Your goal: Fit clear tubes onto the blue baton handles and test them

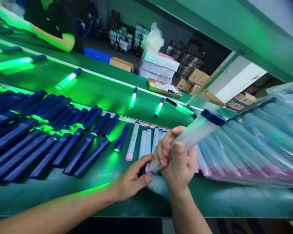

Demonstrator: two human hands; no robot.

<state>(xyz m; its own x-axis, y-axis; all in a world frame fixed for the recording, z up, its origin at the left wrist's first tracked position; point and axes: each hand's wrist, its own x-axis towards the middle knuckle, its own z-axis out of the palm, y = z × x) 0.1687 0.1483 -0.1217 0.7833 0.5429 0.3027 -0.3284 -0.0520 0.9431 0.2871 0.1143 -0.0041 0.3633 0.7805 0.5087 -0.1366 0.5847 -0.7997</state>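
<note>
A clear tube (pixel 194 131) was held aslant above the counter (pixel 88 201), its dark blue cap (pixel 213 117) pointed up and to the right, its lower end met by the left hand (pixel 129 180). The shaft was wrapped by the right hand (pixel 179 162), the fingers curled around it and the thumb pressed against its near side. The pink band (pixel 148 169) at the lower end was pinched between the thumb and fingers of the left hand; exactly how it was gripped on the far side could not be told. The step in hand was judged to be handwork at that lower end, with the tube steadied by the right hand. For the next move, a firm hold on the shaft and a careful press or twist at the band seemed to be called for. Just beyond the hands, slim tubes (pixel 132 141) were laid side by side; dark blue sticks (pixel 74 151) were heaped to the left, and plastic-wrapped tubes (pixel 249 146) were massed to the right.
</note>
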